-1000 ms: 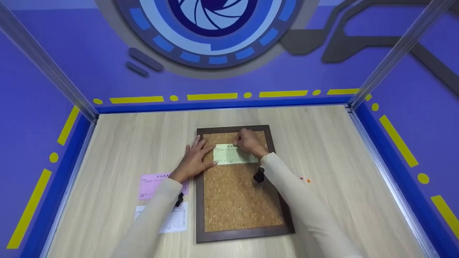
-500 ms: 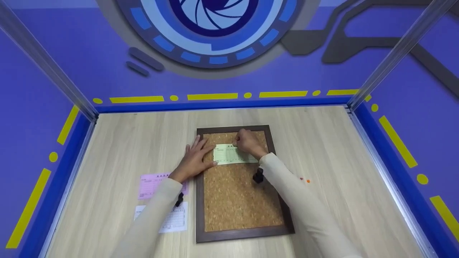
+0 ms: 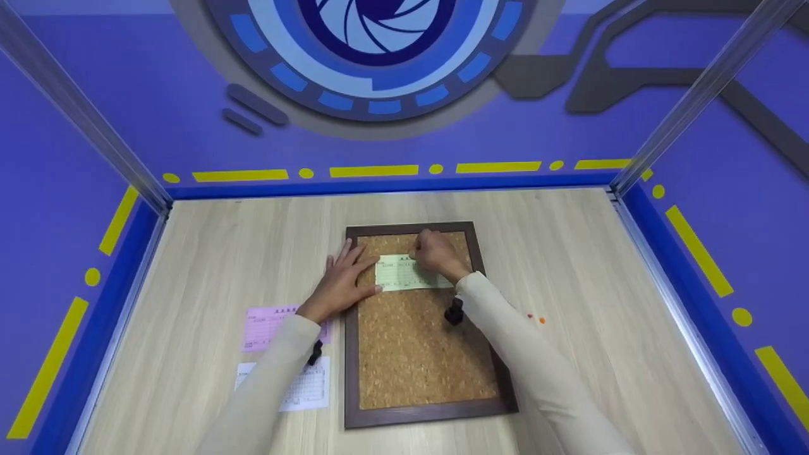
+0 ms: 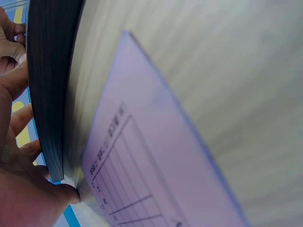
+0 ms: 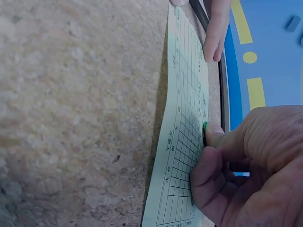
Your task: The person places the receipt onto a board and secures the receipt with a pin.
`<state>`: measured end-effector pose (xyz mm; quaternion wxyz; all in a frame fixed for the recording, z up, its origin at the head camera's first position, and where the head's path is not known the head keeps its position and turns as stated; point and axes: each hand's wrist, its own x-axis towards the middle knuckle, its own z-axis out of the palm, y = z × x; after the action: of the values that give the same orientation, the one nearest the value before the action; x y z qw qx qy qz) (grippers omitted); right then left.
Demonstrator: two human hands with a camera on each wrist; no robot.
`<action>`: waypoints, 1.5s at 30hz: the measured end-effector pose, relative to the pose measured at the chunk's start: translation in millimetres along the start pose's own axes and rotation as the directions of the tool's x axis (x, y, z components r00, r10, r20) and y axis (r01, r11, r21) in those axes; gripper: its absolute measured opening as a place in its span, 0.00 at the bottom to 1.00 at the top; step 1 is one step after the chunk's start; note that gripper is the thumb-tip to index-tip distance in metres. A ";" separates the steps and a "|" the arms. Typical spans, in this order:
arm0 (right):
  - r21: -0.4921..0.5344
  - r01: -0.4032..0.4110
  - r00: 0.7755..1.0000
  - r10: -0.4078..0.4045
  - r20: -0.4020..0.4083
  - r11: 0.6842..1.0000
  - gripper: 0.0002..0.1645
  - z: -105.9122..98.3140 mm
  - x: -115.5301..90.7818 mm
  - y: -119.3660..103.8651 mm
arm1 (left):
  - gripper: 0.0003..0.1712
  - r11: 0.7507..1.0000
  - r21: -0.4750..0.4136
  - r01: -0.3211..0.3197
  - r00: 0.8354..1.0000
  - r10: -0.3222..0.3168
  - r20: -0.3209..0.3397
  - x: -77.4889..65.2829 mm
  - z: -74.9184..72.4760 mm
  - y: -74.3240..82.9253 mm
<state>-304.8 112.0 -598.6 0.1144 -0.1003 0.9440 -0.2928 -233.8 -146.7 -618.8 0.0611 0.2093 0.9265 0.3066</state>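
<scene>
A pale green printed slip (image 3: 393,273) lies on the upper part of a dark-framed cork board (image 3: 426,354). Curled fingers of my right hand (image 3: 437,253) pinch a small green pushpin (image 5: 205,126) at the slip's top edge; its point is hidden. My left hand (image 3: 341,281) is spread over the board's left frame, with thumb and a fingertip on the slip's left corners. In the right wrist view, the near long edge of the slip stands slightly off the cork.
A pink slip (image 3: 268,327) and a white slip (image 3: 310,385) lie on the wooden table left of the board, partly under my left forearm. Small red and orange pieces (image 3: 542,320) lie right of it. Blue-purple walls (image 3: 379,145) enclose the back and sides.
</scene>
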 end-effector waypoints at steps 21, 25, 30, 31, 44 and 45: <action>0.043 0.073 0.997 -0.072 -0.024 0.996 0.04 -5.8 -13.1 -0.3 | 0.43 1.000 -0.023 0.022 1.000 -0.022 0.005 -1.2 -1.9 2.5; 0.132 0.144 0.990 -0.141 -0.027 0.981 0.06 -7.8 -11.8 12.8 | 0.43 1.000 -0.021 0.021 1.000 -0.021 0.009 0.7 -1.5 1.8; 0.229 0.225 0.974 -0.220 -0.047 0.947 0.09 -5.6 -10.2 28.1 | 0.44 1.000 -0.015 0.020 1.000 -0.020 0.010 1.5 -0.1 0.0; 0.263 0.233 0.973 -0.226 -0.055 0.936 0.08 -4.6 -9.7 30.5 | 0.44 1.000 -0.017 0.019 1.000 -0.019 0.009 1.4 -0.1 -0.5; 0.460 0.210 0.976 -0.211 -0.051 0.863 0.06 -4.3 -9.3 43.2 | 0.44 0.998 -0.060 0.025 1.000 -0.024 0.013 1.7 1.0 -1.8; 0.434 0.225 0.973 -0.228 -0.045 0.872 0.06 -5.3 -9.8 43.0 | 0.44 0.998 -0.061 0.022 1.000 -0.021 0.017 2.0 1.1 -1.8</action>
<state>-302.2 152.1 -617.5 0.1023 -0.1829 0.8357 -0.5077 -236.0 -146.6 -620.7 0.0785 0.1998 0.9185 0.3322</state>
